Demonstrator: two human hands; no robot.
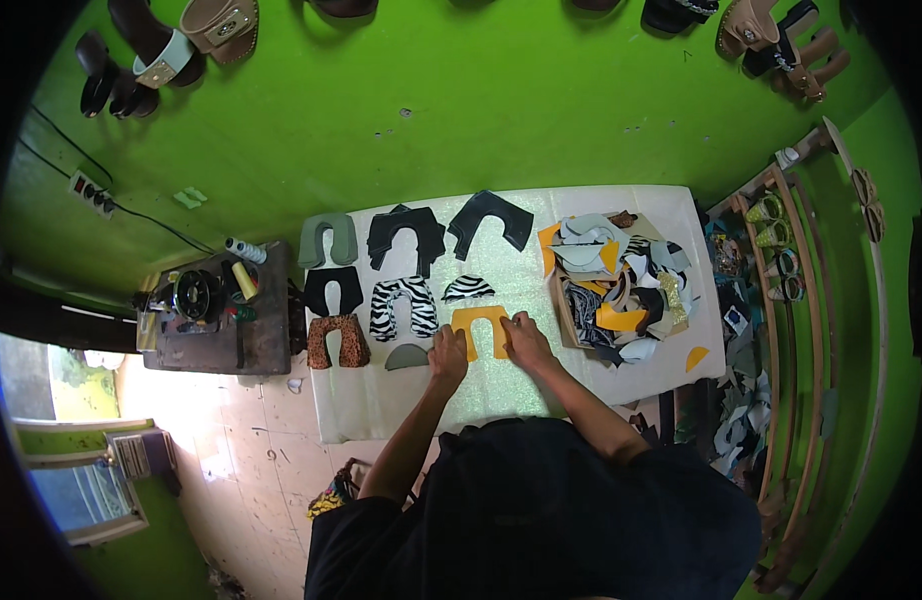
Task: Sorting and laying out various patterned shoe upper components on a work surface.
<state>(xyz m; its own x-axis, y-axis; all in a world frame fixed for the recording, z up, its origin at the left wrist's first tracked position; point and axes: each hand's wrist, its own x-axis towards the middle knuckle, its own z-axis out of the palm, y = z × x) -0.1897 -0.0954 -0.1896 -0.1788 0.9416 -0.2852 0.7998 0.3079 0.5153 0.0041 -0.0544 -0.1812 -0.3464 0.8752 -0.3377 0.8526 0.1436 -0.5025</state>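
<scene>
A yellow arch-shaped cut piece point(479, 315) lies on the pale table in front of me, its two legs toward me. My left hand point(448, 354) is closed at its left leg, and my right hand point(526, 340) is closed at its right edge. Just beyond it rests a zebra-striped half-round piece point(470, 289). To the left are a zebra-striped arch piece point(404, 308), a grey-green half-round piece point(408, 357) and a leopard-print arch piece point(339, 342). Black arch pieces point(406, 238) and a grey-green one point(328, 240) lie along the far side.
An open box point(559, 300) heaped with scraps stands on the table's right, a yellow scrap point(697, 358) beside it. At left, a dark side table point(271, 330) carries a machine and thread spools point(245, 251). A wooden rack point(781, 350) with shoes stands at right, near floor scraps point(738, 430).
</scene>
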